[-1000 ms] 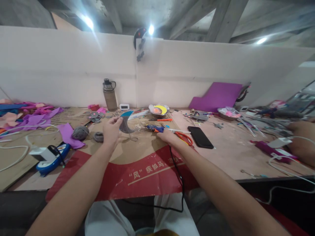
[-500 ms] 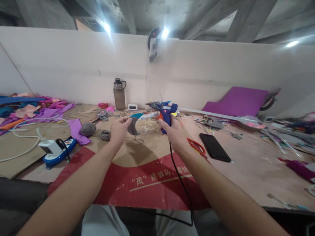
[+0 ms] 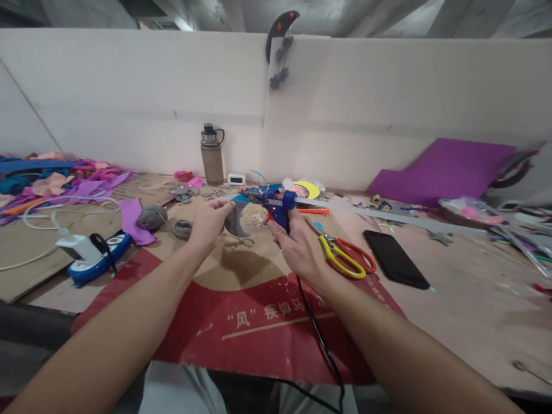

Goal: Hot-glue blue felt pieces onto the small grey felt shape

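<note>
My left hand (image 3: 212, 221) pinches a grey crescent-shaped felt piece (image 3: 236, 221) by its upper end, holding it above the cardboard (image 3: 215, 270). A blue strip shows at the top of the felt. My right hand (image 3: 297, 241) is wrapped round the handle of a blue glue gun (image 3: 276, 206), whose nozzle points left at the top of the grey piece. Whether the nozzle touches it I cannot tell. A black cord (image 3: 314, 322) hangs from the gun's handle. Scissors (image 3: 345, 256) with red and yellow handles lie beside my right wrist.
A black phone (image 3: 395, 259) lies to the right. Balls of grey yarn (image 3: 152, 218) and a blue power strip (image 3: 101, 259) are on the left. Behind stand a water bottle (image 3: 212, 156) and a small digital clock (image 3: 236, 179). Purple sheet (image 3: 448, 172) leans at the back right.
My view has tilted down a little. The glue gun has moved slightly left and down, its nozzle closer to the grey piece. The scissors now show more fully.
</note>
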A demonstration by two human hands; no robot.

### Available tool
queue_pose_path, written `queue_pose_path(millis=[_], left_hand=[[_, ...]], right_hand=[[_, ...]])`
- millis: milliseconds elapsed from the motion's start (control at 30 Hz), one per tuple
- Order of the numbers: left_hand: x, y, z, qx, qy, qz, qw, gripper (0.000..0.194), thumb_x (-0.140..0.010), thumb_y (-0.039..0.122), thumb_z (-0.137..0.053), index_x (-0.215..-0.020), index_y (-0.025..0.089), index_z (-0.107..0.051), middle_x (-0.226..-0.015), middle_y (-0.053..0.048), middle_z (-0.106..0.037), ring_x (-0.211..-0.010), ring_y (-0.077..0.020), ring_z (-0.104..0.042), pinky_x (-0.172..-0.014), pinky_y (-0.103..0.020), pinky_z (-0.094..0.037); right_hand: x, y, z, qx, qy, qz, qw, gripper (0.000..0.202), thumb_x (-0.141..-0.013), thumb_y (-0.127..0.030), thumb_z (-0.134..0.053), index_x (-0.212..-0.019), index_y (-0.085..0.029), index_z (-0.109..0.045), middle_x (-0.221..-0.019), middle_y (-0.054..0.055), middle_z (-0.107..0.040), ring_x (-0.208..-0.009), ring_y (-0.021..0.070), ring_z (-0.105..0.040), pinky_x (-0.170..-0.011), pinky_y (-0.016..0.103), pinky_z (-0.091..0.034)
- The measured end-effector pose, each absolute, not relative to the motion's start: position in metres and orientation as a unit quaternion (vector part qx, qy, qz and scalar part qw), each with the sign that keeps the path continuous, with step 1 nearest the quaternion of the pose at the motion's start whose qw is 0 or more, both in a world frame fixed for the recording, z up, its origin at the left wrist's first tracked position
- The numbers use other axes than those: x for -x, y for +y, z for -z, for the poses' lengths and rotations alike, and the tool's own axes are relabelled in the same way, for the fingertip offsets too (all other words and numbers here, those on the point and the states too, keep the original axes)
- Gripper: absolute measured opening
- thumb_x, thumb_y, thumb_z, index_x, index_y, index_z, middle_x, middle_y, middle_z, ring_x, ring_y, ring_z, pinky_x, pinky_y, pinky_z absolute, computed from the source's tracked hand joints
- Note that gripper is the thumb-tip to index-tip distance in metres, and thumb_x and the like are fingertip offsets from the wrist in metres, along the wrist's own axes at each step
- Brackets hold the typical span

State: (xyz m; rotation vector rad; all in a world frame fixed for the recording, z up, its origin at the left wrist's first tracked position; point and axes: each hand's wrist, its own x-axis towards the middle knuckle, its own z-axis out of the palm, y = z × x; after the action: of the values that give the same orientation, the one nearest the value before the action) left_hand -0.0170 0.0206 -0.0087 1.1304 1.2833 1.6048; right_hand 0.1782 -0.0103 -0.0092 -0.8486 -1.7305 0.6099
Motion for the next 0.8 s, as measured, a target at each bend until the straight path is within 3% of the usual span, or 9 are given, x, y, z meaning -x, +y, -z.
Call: queue_pose_path(millis=[233,500,800], left_hand=[[0.0138,0.0152,0.0052,-0.453,0.511,-0.641,0.350,0.021,-0.060,0.034,-0.075,-0.063,0.016,-0.065,-0.056,-0.003,-0.065,-0.040,-0.0081,-0.039,-0.037,-0.020,-0.023],[0.0148,0.0146,0.0053,-0.457,0.517,-0.638,0.342,0.017,-0.061,0.031,-0.074,-0.063,0.017,-0.065,-0.056,-0.002,-0.065,-0.041,-0.0093,-0.042,-0.039,-0.020,-0.027],[0.0120,0.0122,0.0026,-0.451,0.506,-0.645,0.353,0.021,-0.062,0.035,-0.076,-0.063,0.017,-0.065,-0.061,-0.004,-0.067,-0.046,-0.0108,-0.047,-0.041,-0.021,-0.031]], right_hand=[[-0.1744,-0.0112,0.0108,0.366,-0.735,-0.263,0.506,0.027,-0.091,-0.035,-0.052,-0.114,-0.021,-0.059,-0.105,0.008,-0.065,-0.088,0.0223,-0.060,-0.082,0.038,-0.051],[-0.1756,-0.0096,0.0130,0.366,-0.734,-0.262,0.509,0.021,-0.090,-0.033,-0.053,-0.107,-0.022,-0.057,-0.088,0.005,-0.064,-0.085,0.0223,-0.060,-0.081,0.039,-0.051],[-0.1747,-0.0074,0.0166,0.377,-0.729,-0.269,0.505,0.024,-0.090,-0.034,-0.053,-0.110,-0.021,-0.056,-0.093,0.006,-0.064,-0.081,0.0206,-0.059,-0.078,0.037,-0.049]])
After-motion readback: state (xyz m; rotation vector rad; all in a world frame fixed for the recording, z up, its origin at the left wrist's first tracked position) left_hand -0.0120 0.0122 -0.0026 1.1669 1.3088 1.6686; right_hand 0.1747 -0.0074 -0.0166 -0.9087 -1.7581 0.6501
